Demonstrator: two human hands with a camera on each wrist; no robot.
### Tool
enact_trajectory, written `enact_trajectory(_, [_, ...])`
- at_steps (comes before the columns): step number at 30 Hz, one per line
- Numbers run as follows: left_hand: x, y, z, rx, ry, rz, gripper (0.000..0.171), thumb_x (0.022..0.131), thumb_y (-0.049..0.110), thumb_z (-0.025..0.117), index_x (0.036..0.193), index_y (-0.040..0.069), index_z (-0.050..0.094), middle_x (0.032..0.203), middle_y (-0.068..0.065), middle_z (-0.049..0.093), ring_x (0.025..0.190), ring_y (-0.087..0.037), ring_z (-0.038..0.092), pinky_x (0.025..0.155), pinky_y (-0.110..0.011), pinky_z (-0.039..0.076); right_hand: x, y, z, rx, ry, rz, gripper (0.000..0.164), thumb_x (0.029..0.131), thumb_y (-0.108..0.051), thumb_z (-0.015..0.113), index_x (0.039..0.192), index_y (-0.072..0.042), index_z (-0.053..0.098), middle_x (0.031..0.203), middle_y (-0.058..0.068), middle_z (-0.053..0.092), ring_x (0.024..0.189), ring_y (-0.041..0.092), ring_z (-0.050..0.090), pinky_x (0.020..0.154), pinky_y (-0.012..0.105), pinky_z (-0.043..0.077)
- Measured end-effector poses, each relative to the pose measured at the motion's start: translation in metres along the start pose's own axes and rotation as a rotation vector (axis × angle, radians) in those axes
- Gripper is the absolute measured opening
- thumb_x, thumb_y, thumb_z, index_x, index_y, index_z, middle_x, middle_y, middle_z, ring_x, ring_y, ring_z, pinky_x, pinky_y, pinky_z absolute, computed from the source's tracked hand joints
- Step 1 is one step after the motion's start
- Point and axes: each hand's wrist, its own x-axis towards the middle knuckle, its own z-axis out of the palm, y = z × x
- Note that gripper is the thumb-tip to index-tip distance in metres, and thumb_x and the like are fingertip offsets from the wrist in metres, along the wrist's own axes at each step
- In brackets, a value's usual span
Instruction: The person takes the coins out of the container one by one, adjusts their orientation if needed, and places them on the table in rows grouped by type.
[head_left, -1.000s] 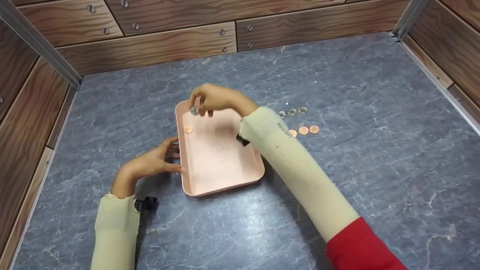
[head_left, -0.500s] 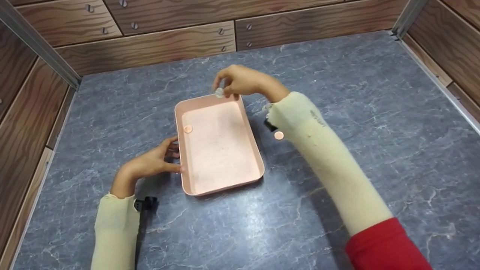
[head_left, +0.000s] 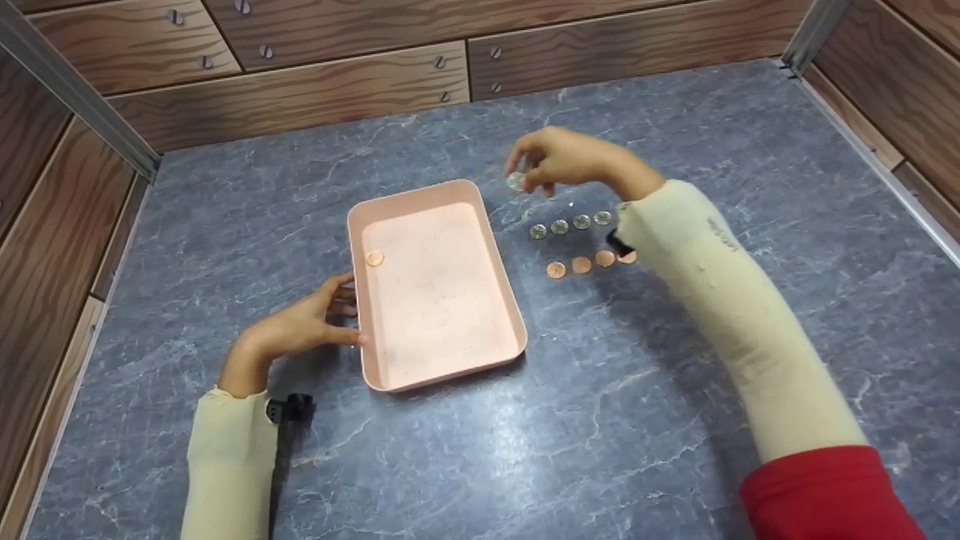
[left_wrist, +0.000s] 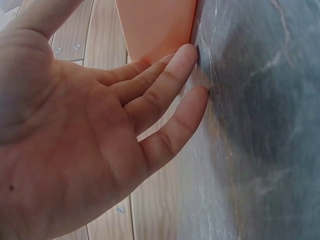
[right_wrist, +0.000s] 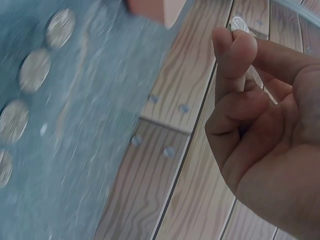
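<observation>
My right hand pinches a silver coin between thumb and index finger, above the table beyond the tray's far right corner. In the right wrist view the coin pokes past the fingertips; a thin pale edge shows between the curled fingers, its kind unclear. My left hand touches the left side of a pink tray, thumb at the rim. Its fingers lie fairly straight by the tray wall and table in the left wrist view. One copper coin lies inside the tray, near its left wall.
Right of the tray lie a row of several silver coins and, nearer me, a row of several copper coins; my right wrist strap partly covers the last copper one. Wood-patterned walls enclose the grey marbled table.
My right hand has moved right, from over the tray's far left corner to beyond its right side, carrying the silver coin. Both coin rows are uncovered more. My left hand stays put.
</observation>
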Motion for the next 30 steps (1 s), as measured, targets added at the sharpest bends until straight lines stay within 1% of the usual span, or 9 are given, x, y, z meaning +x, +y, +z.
enact_trajectory(4, [0.001, 0.000, 0.000, 0.011, 0.005, -0.010, 0.102, 0.082, 0.028, 0.077, 0.153, 0.002, 0.008, 0.145, -0.026, 0.039, 0.135, -0.041, 0.040, 0.110, -0.053, 0.037, -0.012, 0.018, -0.007, 0.017, 0.012, 0.045, 0.026, 0.091, -0.003, 0.060, 0.117, -0.001, 0.061, 0.086, 0.008, 0.066, 0.061, 0.007, 0.058, 0.060, 0.021, 0.053])
enact_trajectory(9, [-0.001, 0.000, 0.000, 0.001, -0.004, 0.010, 0.101, 0.083, 0.026, 0.076, 0.153, 0.000, 0.007, 0.145, -0.028, 0.039, 0.136, -0.041, 0.039, 0.109, -0.053, 0.038, -0.028, 0.042, -0.013, 0.049, 0.039, 0.103, 0.026, 0.091, -0.002, 0.060, 0.116, 0.001, 0.060, 0.083, 0.007, 0.068, 0.060, 0.009, 0.059, 0.061, 0.024, 0.054])
enact_trajectory(12, [-0.002, 0.000, -0.001, -0.001, -0.009, 0.020, 0.101, 0.084, 0.026, 0.076, 0.152, 0.000, 0.006, 0.145, -0.029, 0.038, 0.136, -0.042, 0.039, 0.109, -0.053, 0.038, -0.036, 0.056, -0.016, 0.066, 0.065, 0.133, 0.025, 0.091, -0.001, 0.059, 0.116, 0.002, 0.060, 0.083, 0.009, 0.069, 0.060, 0.011, 0.061, 0.062, 0.026, 0.055])
enact_trajectory(18, [-0.001, 0.000, 0.000, 0.005, -0.005, 0.007, 0.103, 0.083, 0.028, 0.077, 0.153, 0.001, 0.007, 0.145, -0.028, 0.039, 0.135, -0.041, 0.039, 0.109, -0.053, 0.039, -0.050, 0.082, -0.020, 0.088, 0.100, 0.190, 0.027, 0.089, -0.002, 0.061, 0.116, 0.002, 0.059, 0.078, 0.001, 0.068, 0.059, 0.010, 0.061, 0.063, 0.028, 0.055])
enact_trajectory(25, [-0.002, 0.001, 0.000, 0.016, -0.002, 0.014, 0.102, 0.083, 0.028, 0.077, 0.153, 0.000, 0.008, 0.143, -0.028, 0.041, 0.133, -0.041, 0.042, 0.108, -0.052, 0.040, -0.064, 0.104, -0.020, 0.110, 0.149, 0.244, 0.027, 0.090, -0.002, 0.060, 0.116, 0.003, 0.059, 0.081, 0.004, 0.068, 0.057, 0.010, 0.060, 0.061, 0.028, 0.055])
enact_trajectory(30, [-0.002, 0.001, 0.000, 0.036, 0.004, 0.012, 0.101, 0.083, 0.029, 0.077, 0.152, 0.001, 0.009, 0.142, -0.028, 0.042, 0.133, -0.042, 0.043, 0.107, -0.052, 0.041, -0.069, 0.120, -0.014, 0.128, 0.141, 0.272, 0.028, 0.088, 0.000, 0.060, 0.115, 0.006, 0.059, 0.073, 0.001, 0.064, 0.054, 0.008, 0.058, 0.057, 0.025, 0.053])
